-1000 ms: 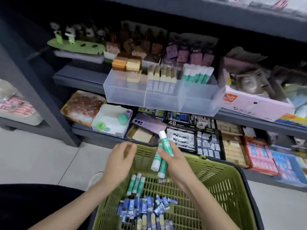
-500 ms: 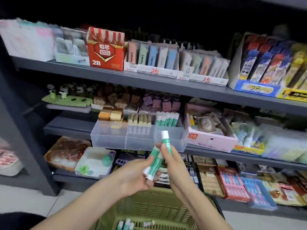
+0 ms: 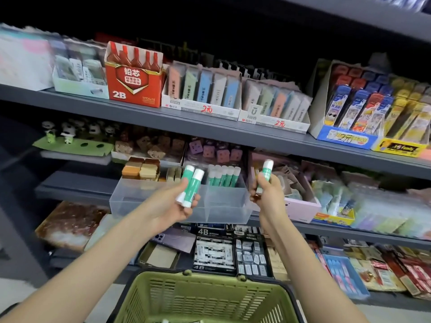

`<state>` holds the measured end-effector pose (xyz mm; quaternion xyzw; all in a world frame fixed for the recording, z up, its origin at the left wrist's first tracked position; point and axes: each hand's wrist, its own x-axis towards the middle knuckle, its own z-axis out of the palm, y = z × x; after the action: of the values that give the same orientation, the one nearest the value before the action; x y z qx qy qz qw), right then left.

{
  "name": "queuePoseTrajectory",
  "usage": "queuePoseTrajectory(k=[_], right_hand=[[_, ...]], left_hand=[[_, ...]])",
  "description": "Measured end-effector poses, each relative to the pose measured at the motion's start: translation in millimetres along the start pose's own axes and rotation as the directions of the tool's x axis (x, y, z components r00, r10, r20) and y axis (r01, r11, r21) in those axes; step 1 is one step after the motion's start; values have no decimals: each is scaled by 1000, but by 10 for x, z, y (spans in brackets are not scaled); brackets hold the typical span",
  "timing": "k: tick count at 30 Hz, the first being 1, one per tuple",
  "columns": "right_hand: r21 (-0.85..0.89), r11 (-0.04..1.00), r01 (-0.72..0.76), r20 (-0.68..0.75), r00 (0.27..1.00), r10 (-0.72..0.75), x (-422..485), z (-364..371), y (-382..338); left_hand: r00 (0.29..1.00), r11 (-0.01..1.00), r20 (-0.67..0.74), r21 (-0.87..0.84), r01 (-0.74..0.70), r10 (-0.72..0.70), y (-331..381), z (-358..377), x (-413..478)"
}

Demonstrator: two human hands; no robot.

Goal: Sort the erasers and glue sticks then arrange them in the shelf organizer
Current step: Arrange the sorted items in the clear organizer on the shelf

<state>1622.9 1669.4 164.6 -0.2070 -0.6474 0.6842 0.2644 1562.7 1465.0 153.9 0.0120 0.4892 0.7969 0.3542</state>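
On the middle shelf, just below the picture's centre, sat a clear shelf organizer (image 3: 151,201). A row of glue sticks (image 3: 224,176) stood white caps up in the compartment at its three o'clock end. Brown and tan erasers (image 3: 140,170) were stacked in the compartment at its nine o'clock end.

The left hand (image 3: 179,206), at seven o'clock from that row, had its thumb and fingers curled round two green glue sticks (image 3: 192,185). They lay side by side with caps tilted toward one o'clock, in front of the organizer's middle section. The right hand (image 3: 268,194), at three o'clock from the row and just off the organizer's end, pinched a single glue stick (image 3: 265,173) by its lower half, cap toward twelve. A green basket (image 3: 205,297) filled six o'clock beneath both arms.

The step in hand appeared to be adding these sticks to the glue compartment. It would likely go best if the right hand's stick went first, lowered base down from twelve o'clock into free space beside the row, cap up to match. The left pair should probably wait clear of the wall, then follow one at a time, since a sideways nudge could topple the standing sticks.
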Motion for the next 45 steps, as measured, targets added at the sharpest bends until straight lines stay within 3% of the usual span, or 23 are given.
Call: queuePoseTrajectory(k=[5,8,10,15,22,25,34,40,43,44,45], right_hand=[[-166,978,-124,-17,992,123,151,39,112],[-164,984,-74,35,996,81,238,1,169],[-262,965,5,41,999,6,313,-4,159],[-594,795,124,14,989,-144,558,62,133],[-844,463,271,244,962,-120,794,255,259],[-871,362,331,312,943,-113,841,335,325],[-865,422,272,260,962,-85,933,438,519],[-904,320,285,277,958,-72,960,451,511],[-924,181,337,293,928,-230,813,402,415],[-907,205,369,288,896,-339,737,392,386],[-863,293,411,267,864,-426,644,391,355]], left_hand=[[1000,999,7,-38,3,-3,-86,-20,92],[991,991,-31,28,-127,128,-38,-18,176],[975,967,-53,154,-204,214,-10,-1,228],[946,899,-66,337,-280,319,-11,46,333],[927,895,-100,315,-316,362,-45,56,412],[921,897,-143,323,-302,362,-58,21,453],[921,884,-133,358,-300,367,-73,-17,537],[932,898,-126,341,-280,339,-56,0,540],[948,907,-94,332,-258,304,-44,5,522],[952,907,-86,340,-250,294,-42,6,515],[955,900,-72,359,-246,289,-36,13,507]])
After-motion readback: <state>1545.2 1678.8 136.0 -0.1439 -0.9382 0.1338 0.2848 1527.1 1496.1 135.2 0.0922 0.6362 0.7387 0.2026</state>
